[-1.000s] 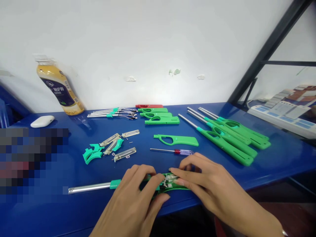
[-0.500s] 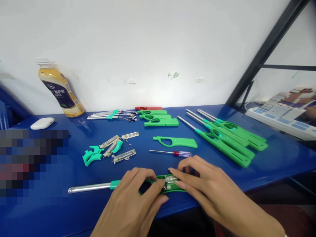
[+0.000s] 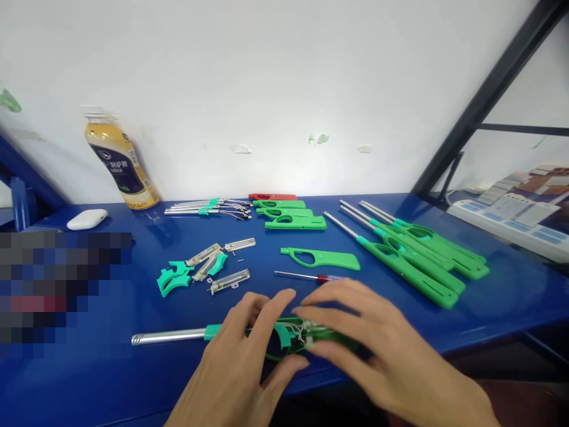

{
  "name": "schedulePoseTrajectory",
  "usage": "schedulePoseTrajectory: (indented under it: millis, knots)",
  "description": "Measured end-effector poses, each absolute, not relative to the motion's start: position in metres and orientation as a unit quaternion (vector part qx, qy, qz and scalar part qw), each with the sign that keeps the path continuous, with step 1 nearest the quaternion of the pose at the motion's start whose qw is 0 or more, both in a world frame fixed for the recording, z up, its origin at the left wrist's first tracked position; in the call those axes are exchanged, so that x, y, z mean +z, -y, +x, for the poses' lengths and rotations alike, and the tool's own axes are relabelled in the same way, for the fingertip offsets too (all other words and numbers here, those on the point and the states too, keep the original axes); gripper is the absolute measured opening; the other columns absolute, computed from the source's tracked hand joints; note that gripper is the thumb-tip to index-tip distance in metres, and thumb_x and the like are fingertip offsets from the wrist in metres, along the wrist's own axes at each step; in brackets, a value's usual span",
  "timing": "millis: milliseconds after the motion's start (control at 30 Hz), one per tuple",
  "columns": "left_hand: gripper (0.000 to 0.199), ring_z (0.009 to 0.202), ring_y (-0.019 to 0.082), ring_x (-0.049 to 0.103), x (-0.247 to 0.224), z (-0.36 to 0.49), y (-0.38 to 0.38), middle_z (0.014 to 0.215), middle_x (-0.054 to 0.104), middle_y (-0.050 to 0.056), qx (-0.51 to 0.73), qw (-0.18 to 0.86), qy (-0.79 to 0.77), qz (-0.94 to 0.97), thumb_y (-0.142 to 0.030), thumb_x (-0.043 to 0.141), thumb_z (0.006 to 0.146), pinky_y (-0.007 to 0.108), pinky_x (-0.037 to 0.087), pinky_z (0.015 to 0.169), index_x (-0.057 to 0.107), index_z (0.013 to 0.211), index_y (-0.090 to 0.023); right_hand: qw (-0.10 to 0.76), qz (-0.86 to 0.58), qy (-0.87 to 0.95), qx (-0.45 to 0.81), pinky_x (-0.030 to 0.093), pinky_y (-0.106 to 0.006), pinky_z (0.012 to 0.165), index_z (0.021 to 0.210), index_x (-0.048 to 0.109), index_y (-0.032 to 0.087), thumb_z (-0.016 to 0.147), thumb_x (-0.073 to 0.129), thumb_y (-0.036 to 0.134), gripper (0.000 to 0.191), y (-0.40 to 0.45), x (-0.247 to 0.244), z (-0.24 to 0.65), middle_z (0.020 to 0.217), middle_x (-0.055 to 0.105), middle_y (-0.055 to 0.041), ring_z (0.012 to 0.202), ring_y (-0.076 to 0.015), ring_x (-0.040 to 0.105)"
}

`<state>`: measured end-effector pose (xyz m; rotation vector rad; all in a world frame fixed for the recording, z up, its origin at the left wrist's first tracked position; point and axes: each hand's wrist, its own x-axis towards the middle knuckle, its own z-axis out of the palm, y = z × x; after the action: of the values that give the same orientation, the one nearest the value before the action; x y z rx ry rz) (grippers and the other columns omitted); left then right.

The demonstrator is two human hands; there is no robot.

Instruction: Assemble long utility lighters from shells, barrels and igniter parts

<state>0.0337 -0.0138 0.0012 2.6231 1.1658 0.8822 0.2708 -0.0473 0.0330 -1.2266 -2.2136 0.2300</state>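
Note:
An opened green gas lighter [image 3: 271,357] lies at the table's front edge, its metal tube [image 3: 173,337] pointing left. A teal trigger [image 3: 284,336] sits inside, beside thin white wires [image 3: 299,330] and part of a clear fuel tank [image 3: 312,326]. My left hand [image 3: 235,362] arches over the trigger end, thumb and index finger spread apart with nothing pinched between them. With its thumb on the near side and fingers on the far side, my right hand [image 3: 377,338] is closed around the handle, hiding much of it. Behind that hand lies a screwdriver [image 3: 297,276], its handle partly covered.
Clear fuel tanks [image 3: 230,281] and teal triggers [image 3: 175,284] lie left of centre. Behind are tubes with wires [image 3: 189,211], green half shells [image 3: 296,223] and a red one [image 3: 273,196]. A single shell [image 3: 329,259] and several lighters [image 3: 409,270] lie rightward; a bottle [image 3: 122,166] stands left.
My left thumb and index finger have parted and lifted off the lighter's inside, where the teal trigger now shows. My right hand has shifted slightly and now covers the screwdriver's handle end.

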Motion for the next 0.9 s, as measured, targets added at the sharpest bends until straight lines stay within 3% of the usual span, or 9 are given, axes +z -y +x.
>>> schedulePoseTrajectory:
  millis: [100,300,433,667,900]
  knots:
    - [0.068,0.103,0.022,0.074,0.001,0.031,0.014,0.118,0.068,0.002,0.309,0.077,-0.394,0.862,-0.034,0.073,0.096,0.031,0.066,0.082,0.037,0.154,-0.037,0.280,-0.458,0.836,0.117,0.042,-0.036,0.117,0.136,0.067,0.037,0.107,0.061,0.033,0.030,0.048,0.024,0.258,0.128,0.069,0.0030,0.123,-0.0166,0.061]
    - [0.066,0.102,0.026,0.073,0.007,0.024,0.013,0.114,0.071,0.002,0.306,0.038,-0.418,0.855,-0.036,0.071,0.096,0.042,0.064,0.088,0.040,0.154,-0.037,0.276,-0.457,0.837,0.118,0.048,-0.038,0.109,0.141,0.065,0.040,0.108,0.058,0.030,0.035,0.044,0.018,0.258,0.126,0.069,0.0013,0.116,-0.0178,0.064]
    - [0.064,0.095,0.024,0.074,0.008,0.023,0.013,0.106,0.072,-0.001,0.303,0.040,-0.410,0.860,-0.033,0.065,0.099,0.041,0.063,0.090,0.037,0.156,-0.038,0.271,-0.457,0.837,0.130,0.049,-0.038,0.105,0.141,0.065,0.040,0.108,0.057,0.030,0.035,0.045,0.017,0.259,0.127,0.068,0.0003,0.115,-0.0183,0.063]
    - [0.063,0.099,0.024,0.075,0.007,0.019,0.016,0.110,0.073,-0.001,0.286,0.037,-0.404,0.868,-0.035,0.064,0.100,0.042,0.063,0.091,0.035,0.156,-0.038,0.267,-0.466,0.831,0.142,0.047,-0.035,0.107,0.142,0.064,0.043,0.109,0.057,0.031,0.035,0.045,0.016,0.258,0.128,0.066,0.0027,0.117,-0.0160,0.060]
    - [0.058,0.103,0.025,0.074,0.011,0.021,0.018,0.114,0.074,0.002,0.270,0.002,-0.389,0.881,-0.029,0.058,0.102,0.043,0.062,0.093,0.036,0.155,-0.030,0.259,-0.461,0.837,0.142,0.049,-0.038,0.104,0.135,0.070,0.038,0.109,0.056,0.031,0.030,0.044,0.020,0.258,0.124,0.067,-0.0003,0.114,-0.0176,0.062]
